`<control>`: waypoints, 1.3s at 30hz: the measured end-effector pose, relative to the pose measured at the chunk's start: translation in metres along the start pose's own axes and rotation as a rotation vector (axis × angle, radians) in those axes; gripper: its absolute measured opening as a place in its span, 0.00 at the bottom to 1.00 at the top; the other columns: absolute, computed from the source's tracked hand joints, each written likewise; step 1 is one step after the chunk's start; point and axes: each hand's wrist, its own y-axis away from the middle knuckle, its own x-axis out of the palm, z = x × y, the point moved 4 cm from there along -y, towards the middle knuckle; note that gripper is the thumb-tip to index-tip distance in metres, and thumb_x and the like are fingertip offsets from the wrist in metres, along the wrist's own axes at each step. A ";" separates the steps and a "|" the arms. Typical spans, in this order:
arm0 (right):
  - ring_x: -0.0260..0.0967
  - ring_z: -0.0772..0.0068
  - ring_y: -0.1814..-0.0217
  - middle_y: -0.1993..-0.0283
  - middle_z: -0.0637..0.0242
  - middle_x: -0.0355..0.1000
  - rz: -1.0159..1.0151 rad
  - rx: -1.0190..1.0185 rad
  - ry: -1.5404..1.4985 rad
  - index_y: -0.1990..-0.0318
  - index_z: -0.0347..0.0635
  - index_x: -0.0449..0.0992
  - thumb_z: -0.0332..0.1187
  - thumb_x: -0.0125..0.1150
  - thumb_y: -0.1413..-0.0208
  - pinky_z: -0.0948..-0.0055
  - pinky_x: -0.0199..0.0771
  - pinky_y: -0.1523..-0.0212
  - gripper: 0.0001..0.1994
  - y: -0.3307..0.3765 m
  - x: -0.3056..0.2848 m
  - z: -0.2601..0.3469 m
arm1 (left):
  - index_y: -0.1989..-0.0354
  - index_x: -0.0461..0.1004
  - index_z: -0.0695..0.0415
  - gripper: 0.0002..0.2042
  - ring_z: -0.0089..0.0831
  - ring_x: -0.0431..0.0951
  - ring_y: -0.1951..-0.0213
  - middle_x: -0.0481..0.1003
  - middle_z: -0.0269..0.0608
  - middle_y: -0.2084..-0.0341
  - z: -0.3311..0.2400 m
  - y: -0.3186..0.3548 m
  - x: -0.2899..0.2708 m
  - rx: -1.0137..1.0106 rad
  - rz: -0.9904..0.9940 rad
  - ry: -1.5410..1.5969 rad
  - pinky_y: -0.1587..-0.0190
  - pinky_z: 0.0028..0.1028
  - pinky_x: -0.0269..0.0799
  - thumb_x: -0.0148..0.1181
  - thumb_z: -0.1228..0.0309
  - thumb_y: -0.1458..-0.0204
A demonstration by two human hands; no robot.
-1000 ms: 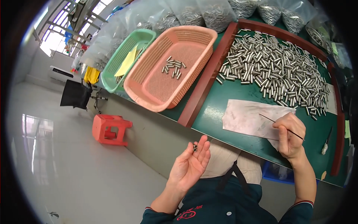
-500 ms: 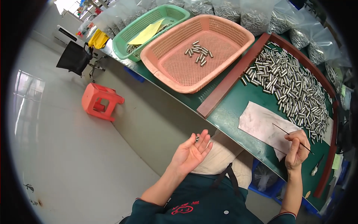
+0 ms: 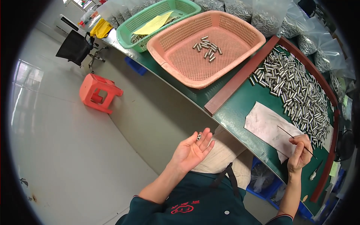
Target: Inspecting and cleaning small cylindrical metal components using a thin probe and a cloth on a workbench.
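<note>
While my left hand (image 3: 192,150) lies palm up and open off the desk (image 3: 240,108) edge, two small metal sleeves (image 3: 199,137) rest on its fingertips. At three o'clock from it, my right hand (image 3: 300,153) pinches a thin rod (image 3: 296,141) over the grey cloth (image 3: 268,127). At one o'clock the heap of metal sleeves (image 3: 296,86) lies; at twelve, the pink basket (image 3: 206,45) with a few more.
</note>
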 end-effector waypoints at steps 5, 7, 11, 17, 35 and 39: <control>0.65 0.68 0.75 0.76 0.58 0.71 -0.011 -0.017 -0.009 0.69 0.33 0.69 0.28 0.46 0.39 0.75 0.63 0.73 0.10 -0.001 0.001 0.003 | 0.53 0.68 0.60 0.10 0.31 0.75 0.51 0.76 0.37 0.56 0.001 0.001 0.002 -0.034 -0.013 0.021 0.37 0.38 0.60 0.46 0.70 0.38; 0.65 0.67 0.76 0.76 0.57 0.71 -0.074 -0.091 -0.058 0.70 0.34 0.68 0.30 0.45 0.38 0.74 0.62 0.73 0.10 -0.001 -0.002 0.008 | 0.53 0.68 0.60 0.10 0.31 0.75 0.52 0.76 0.37 0.56 0.001 0.002 0.004 -0.037 -0.005 0.001 0.37 0.38 0.60 0.46 0.70 0.38; 0.65 0.67 0.77 0.76 0.56 0.71 -0.105 -0.172 -0.074 0.68 0.38 0.66 0.35 0.42 0.36 0.73 0.63 0.75 0.11 -0.003 -0.007 0.030 | 0.54 0.69 0.59 0.10 0.31 0.75 0.52 0.76 0.35 0.56 0.008 0.005 0.017 -0.075 0.104 -0.039 0.37 0.39 0.59 0.45 0.68 0.37; 0.72 0.69 0.72 0.66 0.62 0.76 0.108 -0.400 -0.224 0.68 0.45 0.72 0.40 0.50 0.39 0.74 0.71 0.72 0.11 -0.003 0.001 0.088 | 0.57 0.73 0.55 0.13 0.28 0.74 0.48 0.77 0.29 0.57 0.042 -0.001 0.066 -0.183 0.483 -0.109 0.37 0.40 0.57 0.42 0.64 0.36; 0.71 0.65 0.75 0.70 0.60 0.74 -0.147 -0.275 -0.319 0.65 0.39 0.72 0.32 0.56 0.44 0.73 0.69 0.76 0.06 0.010 0.075 0.092 | 0.55 0.67 0.54 0.07 0.37 0.66 0.41 0.72 0.42 0.50 0.034 -0.022 0.067 0.124 0.647 -0.319 0.33 0.41 0.52 0.45 0.68 0.38; 0.71 0.65 0.75 0.70 0.60 0.74 -0.140 -0.271 -0.351 0.66 0.38 0.72 0.32 0.56 0.45 0.73 0.69 0.76 0.06 0.010 0.085 0.095 | 0.55 0.65 0.54 0.07 0.39 0.66 0.41 0.72 0.45 0.50 0.028 -0.019 0.065 0.183 0.653 -0.365 0.33 0.41 0.52 0.45 0.68 0.38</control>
